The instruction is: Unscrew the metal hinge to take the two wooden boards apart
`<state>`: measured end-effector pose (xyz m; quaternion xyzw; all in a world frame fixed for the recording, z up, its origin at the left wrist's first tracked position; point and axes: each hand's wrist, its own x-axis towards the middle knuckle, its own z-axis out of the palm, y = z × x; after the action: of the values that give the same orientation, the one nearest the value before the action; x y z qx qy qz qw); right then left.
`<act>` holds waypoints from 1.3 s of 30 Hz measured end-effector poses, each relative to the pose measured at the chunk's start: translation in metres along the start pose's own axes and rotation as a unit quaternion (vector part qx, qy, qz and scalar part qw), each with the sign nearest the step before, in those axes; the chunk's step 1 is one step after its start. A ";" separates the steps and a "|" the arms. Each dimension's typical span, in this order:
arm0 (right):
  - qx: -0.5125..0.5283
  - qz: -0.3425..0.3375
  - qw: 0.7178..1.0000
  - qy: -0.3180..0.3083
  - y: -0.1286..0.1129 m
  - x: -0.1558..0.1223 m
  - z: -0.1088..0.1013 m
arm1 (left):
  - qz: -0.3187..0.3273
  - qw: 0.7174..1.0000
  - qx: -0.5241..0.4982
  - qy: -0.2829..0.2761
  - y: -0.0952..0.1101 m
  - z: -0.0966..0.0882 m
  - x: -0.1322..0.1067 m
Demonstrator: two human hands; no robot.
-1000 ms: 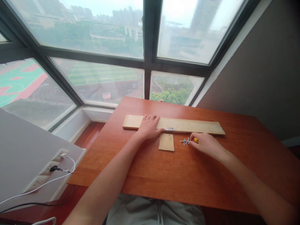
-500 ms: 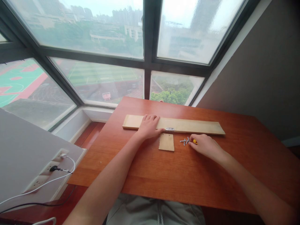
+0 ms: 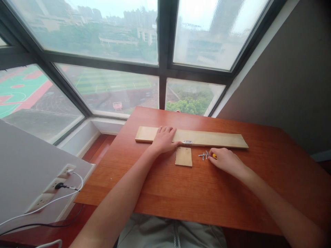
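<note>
My left hand (image 3: 164, 139) lies across the long wooden board (image 3: 214, 137), fingers over its far edge and thumb along the near edge. Beside the thumb, a small silver metal plate (image 3: 187, 142) sits at the board's front edge. Just in front lies a small wooden piece (image 3: 183, 157) with holes near its top. My right hand (image 3: 224, 159) rests on the table right of it, closed around a small yellow object (image 3: 214, 156) that is mostly hidden. Its fingertips are close beside several silver screws (image 3: 203, 156) in a loose pile.
The reddish-brown wooden table (image 3: 160, 193) ends just before my lap. Large windows (image 3: 111, 86) stand behind it, and a grey wall (image 3: 279, 79) is on the right. At the left, a white wall panel carries sockets (image 3: 55, 185) with plugged-in cables (image 3: 46, 200).
Hardly anything differs. My right fingers have shifted very slightly at the screws, and the left hand stays in place on the board.
</note>
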<state>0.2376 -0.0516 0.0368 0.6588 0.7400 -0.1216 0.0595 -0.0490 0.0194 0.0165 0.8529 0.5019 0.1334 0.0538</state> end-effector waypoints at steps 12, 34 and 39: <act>0.010 -0.012 1.000 -0.005 -0.002 -0.002 -0.001 | 0.002 1.000 0.004 0.002 0.000 0.000 0.000; 0.001 -0.042 0.999 0.030 0.003 0.003 -0.002 | 0.006 1.000 0.003 0.009 0.000 0.002 0.000; 0.007 -0.046 0.998 0.037 0.005 0.003 -0.003 | 0.005 1.000 0.002 0.010 -0.001 0.002 0.000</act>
<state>0.2424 -0.0477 0.0386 0.6285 0.7704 -0.1050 0.0217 -0.0490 0.0201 0.0143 0.8544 0.4980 0.1409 0.0463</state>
